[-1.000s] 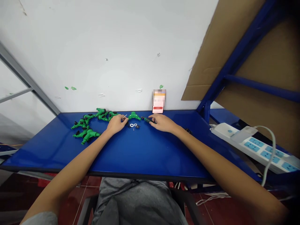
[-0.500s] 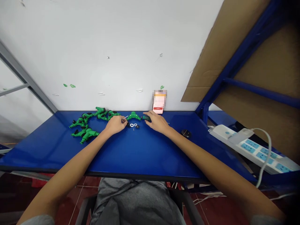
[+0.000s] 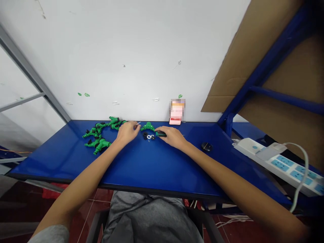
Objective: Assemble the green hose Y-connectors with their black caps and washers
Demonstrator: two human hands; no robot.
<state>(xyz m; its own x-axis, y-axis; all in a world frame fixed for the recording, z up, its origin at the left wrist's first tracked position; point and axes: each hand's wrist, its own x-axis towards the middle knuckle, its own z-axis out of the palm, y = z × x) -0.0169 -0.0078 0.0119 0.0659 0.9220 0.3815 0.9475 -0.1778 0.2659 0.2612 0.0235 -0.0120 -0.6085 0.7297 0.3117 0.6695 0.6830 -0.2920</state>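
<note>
My left hand is closed, its fingertips pinching a thin, pale rod-like piece whose kind I cannot make out. My right hand has its fingers around a tool with a green-and-black handle, which looks like a screwdriver; a thin shaft shows past the hand's right side. Between the hands lies a green Y-shaped hose connector. Just in front of it are a black ring-like cap, white washers and a small black part.
Several green connectors with black valves lie at the left of the blue table. A phone leans on the wall behind. At right are a black round object and a white power strip with a cable.
The view has shifted, so the scene sits further right. My left hand has drawn back from the small parts, uncovering the black cap. My right hand's fingers have closed round the green-and-black handle.
</note>
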